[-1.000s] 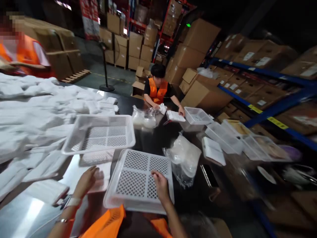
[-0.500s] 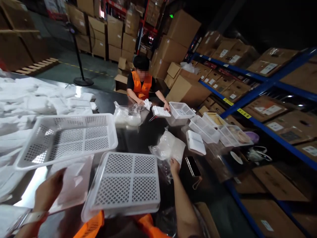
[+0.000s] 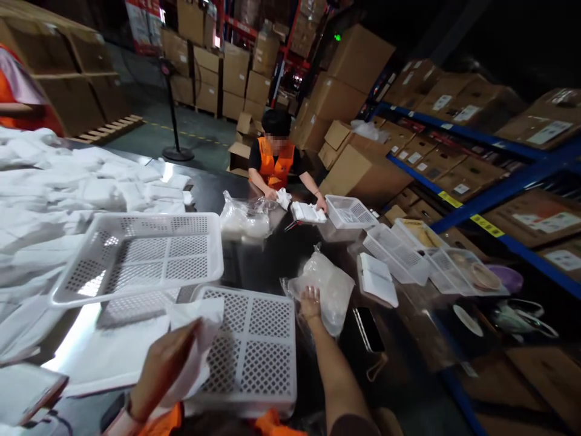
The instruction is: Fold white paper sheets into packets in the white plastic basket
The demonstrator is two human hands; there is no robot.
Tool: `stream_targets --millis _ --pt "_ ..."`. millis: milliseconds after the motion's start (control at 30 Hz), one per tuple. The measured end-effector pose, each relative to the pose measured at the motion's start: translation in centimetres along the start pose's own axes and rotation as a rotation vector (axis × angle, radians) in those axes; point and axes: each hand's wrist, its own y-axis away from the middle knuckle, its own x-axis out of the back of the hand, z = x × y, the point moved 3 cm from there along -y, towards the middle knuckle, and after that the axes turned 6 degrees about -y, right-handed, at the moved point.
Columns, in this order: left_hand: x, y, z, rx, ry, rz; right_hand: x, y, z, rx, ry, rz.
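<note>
Two hands in play, so here's what we've got. Our left hand is curled around a white folded cloth piece, fingers closed on it, holding it up over the near left corner of the upside-down white mesh basket right in front of us. Our right hand is stretched out further ahead with fingers loosely spread, resting on a clear plastic bag stuffed with white stuff. We can't really tell if it's pinching the plastic or just lying flat on it, so no firm grip that we can see.

The flipped basket sits between our two forearms, touching nothing we hold except the cloth hanging over it. Just beyond our left hand there's a second mesh basket, right way up, propped a bit above the table. Further left of that hand is a big heap of white folded pieces. Just right of our right hand a dark phone lies flat.

Well past our right hand a co-worker in an orange vest has both hands down among small trays.

Our left wrist is cut off at the bottom edge, and the bag's contents are too blurry to name.
</note>
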Motion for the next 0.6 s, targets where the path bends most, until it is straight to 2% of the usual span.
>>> stream_targets --millis 100,167,233,333,433,500,533,600 --pt "-2.8 1.9 3.7 -0.224 0.019 -0.151 0.4 0.4 0.6 -0.012 0.041 -0.01" --pt "-4.1 3.3 4.8 -0.265 -0.011 -0.229 0.8 1.0 1.2 -0.049 0.063 -0.007" --pt "-4.9 4.2 4.9 -0.231 -0.038 -0.298 1.1 1.6 1.6 -0.101 0.08 -0.004" --pt "-4.8 3.6 3.7 -0.134 -0.024 -0.305 1.4 2.0 1.0 -0.134 0.071 -0.009" --pt "-3.4 0.9 2.4 -0.087 -0.001 -0.173 1.6 1.5 -0.5 -0.12 0.015 -0.02" --pt "-2.6 -0.6 2.2 -0.119 0.014 -0.117 1.9 1.0 -1.3 -0.139 -0.027 -0.021" --pt "-2.4 -1.1 2.4 -0.143 0.023 -0.124 2.1 0.8 -1.6 -0.162 -0.044 -0.017" --pt "-2.4 -1.2 3.1 -0.186 0.043 -0.21 2.7 0.5 -1.8 -0.215 -0.082 -0.006"
